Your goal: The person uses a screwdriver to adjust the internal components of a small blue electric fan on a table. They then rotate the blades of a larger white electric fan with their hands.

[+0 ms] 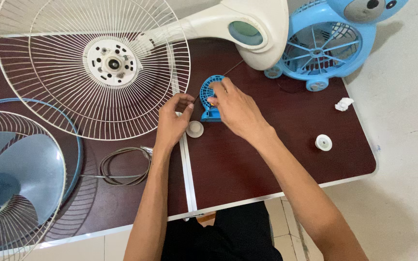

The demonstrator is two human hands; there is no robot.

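Observation:
A small blue mini fan [209, 93] stands on the dark brown table [247, 164] near its middle. My right hand [235, 108] is closed on the small fan's right side, fingers over its round grille. My left hand [172, 121] rests just left of it with fingertips pinched together by the edge of a large white wire fan guard [93, 63]; whether it grips anything I cannot tell. A white round knob [195, 129] lies between my two hands on the table.
A white fan body [247, 29] lies at the back. A blue bear-shaped desk fan [330, 43] sits back right. Blue blades under a wire guard [15, 179] hang off the left edge. A coiled wire ring [122, 166], a white cap [323, 142] and crumpled paper [343, 104] lie about.

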